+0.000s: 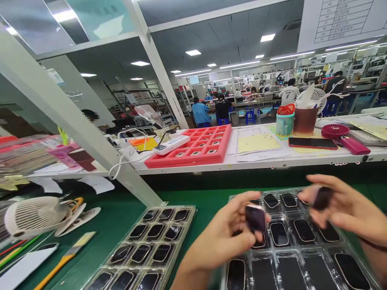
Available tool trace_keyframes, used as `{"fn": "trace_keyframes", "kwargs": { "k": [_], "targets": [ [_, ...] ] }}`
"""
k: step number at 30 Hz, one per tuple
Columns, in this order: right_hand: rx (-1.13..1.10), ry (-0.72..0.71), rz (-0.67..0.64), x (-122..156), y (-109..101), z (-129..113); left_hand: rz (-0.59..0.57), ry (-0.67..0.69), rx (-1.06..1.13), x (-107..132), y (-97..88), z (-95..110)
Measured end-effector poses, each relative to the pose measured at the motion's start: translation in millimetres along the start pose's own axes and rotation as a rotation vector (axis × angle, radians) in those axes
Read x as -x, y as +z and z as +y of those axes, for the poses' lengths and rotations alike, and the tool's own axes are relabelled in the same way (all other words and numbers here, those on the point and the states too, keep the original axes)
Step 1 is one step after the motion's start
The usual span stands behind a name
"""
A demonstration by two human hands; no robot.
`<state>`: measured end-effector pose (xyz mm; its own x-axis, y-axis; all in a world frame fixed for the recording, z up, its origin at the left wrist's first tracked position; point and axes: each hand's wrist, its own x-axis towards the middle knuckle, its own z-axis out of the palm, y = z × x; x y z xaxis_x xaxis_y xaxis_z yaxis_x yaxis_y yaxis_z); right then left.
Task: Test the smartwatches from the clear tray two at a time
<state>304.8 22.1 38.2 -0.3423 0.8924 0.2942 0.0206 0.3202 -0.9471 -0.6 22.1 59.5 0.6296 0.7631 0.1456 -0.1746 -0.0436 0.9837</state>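
Left grip (pixel 226 233) clamps one dark-screened watch unit (pixel 255 219) above the left edge of the clear tray (pixel 275 253) on the green tabletop (pixel 111 218); right grip (pixel 347 207) pinches a second, blurred unit (pixel 323 198) by the tray's far right corner.

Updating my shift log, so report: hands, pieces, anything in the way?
Left hand holding dark-screened piece. Right hand holding second piece, blurred. Plastic tray beneath; no obstruction visible.

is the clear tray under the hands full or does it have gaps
Not full: in the clear plastic tray, three nearest-row pockets between two smartwatches show no watch inside.
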Motion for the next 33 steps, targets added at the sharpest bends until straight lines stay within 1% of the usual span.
{"fn": "trace_keyframes", "kwargs": {
  "k": [1,4,7,9,13,17,23,29,33],
  "targets": [
    [-0.034,0.002,-0.014,-3.5,1.3,-1.0,0.000,-0.035,-0.012,-12.9,3.6,-3.1],
    [-0.059,0.060,-0.024,-19.1,4.5,2.8,0.068,-0.075,-0.033,-44.1,8.4,-18.1],
    [-0.011,0.099,0.003,-28.6,5.7,9.4,0.115,-0.079,-0.089,-57.1,7.0,-30.1],
    [-0.018,0.092,0.009,-29.0,6.7,10.9,0.137,-0.064,-0.091,-57.7,6.1,-32.2],
    [-0.011,0.101,0.000,-26.5,10.2,9.2,0.163,-0.073,-0.080,-55.0,7.2,-30.3],
    [0.001,0.109,-0.019,-27.0,11.9,10.4,0.207,-0.037,-0.085,-55.5,8.2,-31.1],
    [0.002,0.108,-0.063,-25.9,10.3,14.0,0.224,-0.021,-0.081,-55.2,10.1,-31.2],
    [0.016,0.123,-0.052,-24.1,11.2,15.6,0.255,-0.030,-0.093,-53.0,10.2,-29.9],
    [-0.069,0.130,-0.022,-25.0,11.7,15.3,0.219,-0.017,0.002,-55.1,5.8,-33.2]
  ]
}}
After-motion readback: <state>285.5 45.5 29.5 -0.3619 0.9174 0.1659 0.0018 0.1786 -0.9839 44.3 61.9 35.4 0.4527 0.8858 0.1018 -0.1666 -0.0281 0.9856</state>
